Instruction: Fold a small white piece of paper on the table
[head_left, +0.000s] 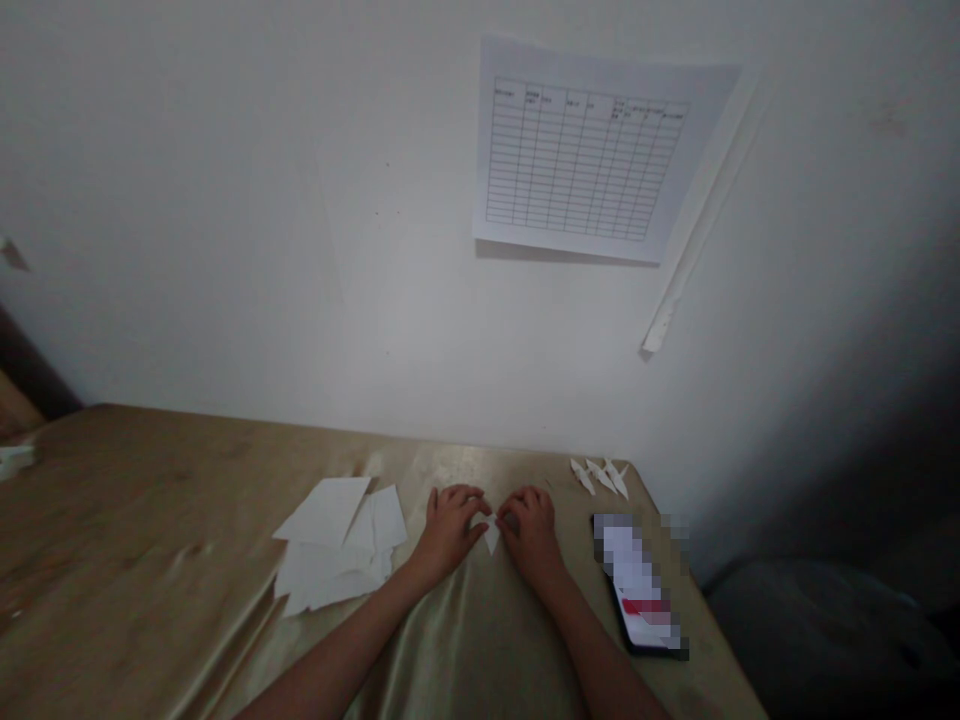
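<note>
A small folded piece of white paper (491, 538) lies between my two hands near the table's far edge, its pointed end toward me. My left hand (456, 522) grips its left side with thumb and fingers. From the right, my right hand (529, 525) pinches the other side, fingers bent over the edge. The fingers cover most of the paper's upper part. To the left of my left hand lies a loose pile of white paper sheets (337, 575). Several small folded paper figures (600, 476) sit in a row at the back right corner.
A phone (637, 590) with a lit, blurred screen lies right of my right forearm. The gold cloth on the table (187, 500) has creases. A white wall (300, 250) rises behind, with a printed grid sheet (577, 160) on it. A dark rounded object (825, 620) stands beyond the right edge.
</note>
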